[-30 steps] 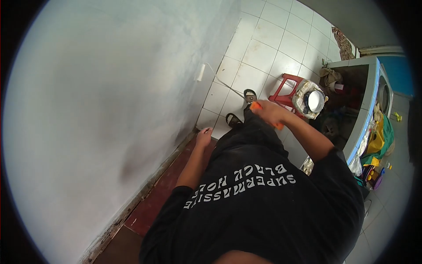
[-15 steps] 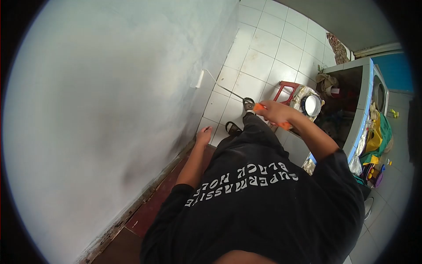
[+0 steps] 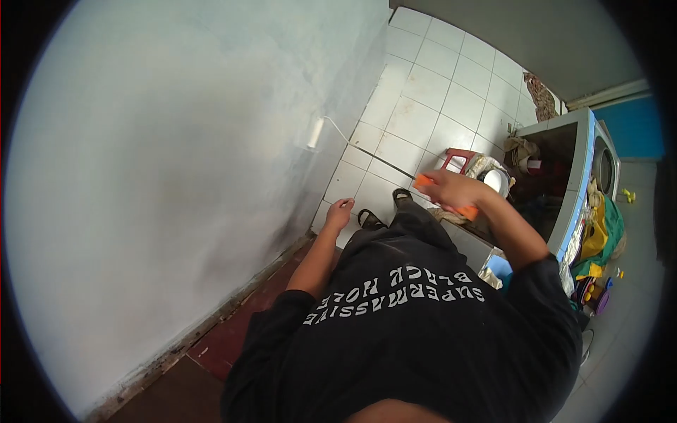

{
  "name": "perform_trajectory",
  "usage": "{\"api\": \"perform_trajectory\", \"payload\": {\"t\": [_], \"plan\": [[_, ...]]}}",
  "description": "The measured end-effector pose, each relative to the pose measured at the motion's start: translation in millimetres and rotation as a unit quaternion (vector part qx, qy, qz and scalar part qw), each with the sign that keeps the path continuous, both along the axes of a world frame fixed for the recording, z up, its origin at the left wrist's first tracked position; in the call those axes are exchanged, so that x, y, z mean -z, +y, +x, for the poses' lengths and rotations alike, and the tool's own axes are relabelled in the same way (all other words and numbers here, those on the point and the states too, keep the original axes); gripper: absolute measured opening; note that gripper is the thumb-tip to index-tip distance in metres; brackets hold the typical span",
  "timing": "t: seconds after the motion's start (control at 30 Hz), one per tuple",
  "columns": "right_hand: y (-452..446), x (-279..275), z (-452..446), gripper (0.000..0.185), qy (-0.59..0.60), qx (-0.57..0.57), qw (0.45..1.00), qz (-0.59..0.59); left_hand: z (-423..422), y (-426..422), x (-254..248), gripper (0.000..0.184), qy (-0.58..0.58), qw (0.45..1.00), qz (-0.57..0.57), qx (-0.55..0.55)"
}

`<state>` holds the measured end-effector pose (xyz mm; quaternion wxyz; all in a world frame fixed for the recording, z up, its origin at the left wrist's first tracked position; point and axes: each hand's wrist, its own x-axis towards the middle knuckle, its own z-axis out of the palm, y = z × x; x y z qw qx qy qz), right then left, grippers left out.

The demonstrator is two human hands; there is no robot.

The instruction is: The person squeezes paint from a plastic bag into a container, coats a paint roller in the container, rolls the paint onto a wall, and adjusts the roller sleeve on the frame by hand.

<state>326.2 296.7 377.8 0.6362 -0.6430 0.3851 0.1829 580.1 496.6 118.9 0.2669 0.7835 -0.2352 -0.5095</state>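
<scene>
Keep the paint roller (image 3: 315,133) flat on the wall (image 3: 176,176).
Right hand (image 3: 453,189) grips its orange handle (image 3: 467,212); left hand (image 3: 340,214) curls, maybe empty, can't tell.

Wall (image 3: 176,176) left of left hand (image 3: 340,213); roller (image 3: 315,132) ahead of that hand, at the wall (contact unclear), its rod (image 3: 384,161) running back and right to the handle (image 3: 467,212) in the right hand (image 3: 453,190). Stool (image 3: 460,154) just beyond and right of the right hand, tub (image 3: 496,181) on it. Desk (image 3: 582,158) farther right, basin (image 3: 604,163) in its top, cloths (image 3: 605,236) on it nearer than the basin; sandals (image 3: 370,220) on floor (image 3: 416,113) between the hands.
</scene>
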Motion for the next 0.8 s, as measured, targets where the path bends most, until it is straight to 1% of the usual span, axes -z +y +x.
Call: {"api": "perform_trajectory", "payload": {"t": [0.03,0.07,0.13,0.17,0.23,0.27,0.33,0.37,0.43,0.47,0.5,0.53,0.57,0.6,0.63,0.7,0.77,0.8], "plan": [[-7.5,34.4,12.6,0.026,0.021,0.009,1.000,0.000,-4.6,1.4,-6.3,0.043,-0.001,1.000,0.011,-0.012],[-13.9,57.8,25.6,0.026,0.035,0.027,0.999,0.024,-7.9,3.5,-8.4,0.043,-0.005,1.000,0.010,-0.018],[-22.7,72.8,31.8,0.035,0.032,0.017,0.999,0.019,-13.0,8.0,-8.9,0.042,-0.018,0.999,0.006,-0.045],[-29.0,60.8,25.0,0.035,0.029,0.014,0.999,0.019,-11.9,2.0,-10.4,0.042,-0.021,0.999,0.007,-0.048],[-29.3,2.4,-10.6,0.028,-0.012,0.033,0.998,0.044,-16.4,10.5,-13.9,0.042,-0.046,0.997,0.044,-0.048],[-32.1,-34.3,-26.9,0.028,-0.016,0.048,0.996,0.077,-18.7,18.5,-8.6,0.042,-0.045,0.996,0.050,-0.053],[-33.2,-47.6,-45.7,0.027,-0.005,0.081,0.993,0.088,-15.9,17.9,10.8,0.043,-0.043,0.995,0.048,-0.069],[-37.8,-41.9,-41.8,0.027,-0.005,0.075,0.993,0.089,-18.5,16.2,9.9,0.043,-0.043,0.995,0.049,-0.075],[-47.8,-11.3,-18.7,0.035,-0.017,-0.009,0.998,0.053,-24.2,13.3,1.1,0.043,-0.010,0.991,0.068,-0.118],[-52.7,20.7,-2.8,0.035,-0.009,-0.015,1.000,0.024,-28.3,10.5,-12.3,0.043,-0.013,0.990,0.067,-0.121],[-53.7,51.7,8.9,0.035,-0.001,-0.018,1.000,-0.006,-34.1,4.6,-30.0,0.042,-0.038,0.992,0.059,-0.102],[-51.4,66.9,13.9,0.035,-0.003,-0.018,1.000,-0.010,-37.6,-2.4,-39.7,0.042,-0.064,0.993,0.048,-0.082],[-49.3,66.0,21.1,0.035,0.000,-0.001,1.000,0.007,-39.0,-4.6,-38.5,0.042,-0.065,0.994,0.044,-0.081],[-49.7,63.4,24.2,0.034,0.003,0.016,1.000,0.025,-39.7,-5.0,-37.8,0.041,-0.065,0.993,0.037,-0.086],[-48.3,57.7,8.7,0.035,0.002,0.019,0.999,0.028,-38.7,-3.9,-33.8,0.040,-0.064,0.993,0.030,-0.092],[-51.9,-5.8,-28.4,0.036,-0.045,0.030,0.997,0.058,-35.2,-2.7,-31.7,0.040,-0.061,0.993,0.028,-0.102],[-51.5,-39.9,-46.5,0.036,-0.037,0.042,0.997,0.058,-31.1,-3.9,-25.4,0.040,-0.056,0.991,0.022,-0.116],[-51.5,-45.9,-50.2,0.036,-0.032,0.057,0.996,0.058,-29.4,-2.0,-21.2,0.040,-0.034,0.989,0.043,-0.136]]}}
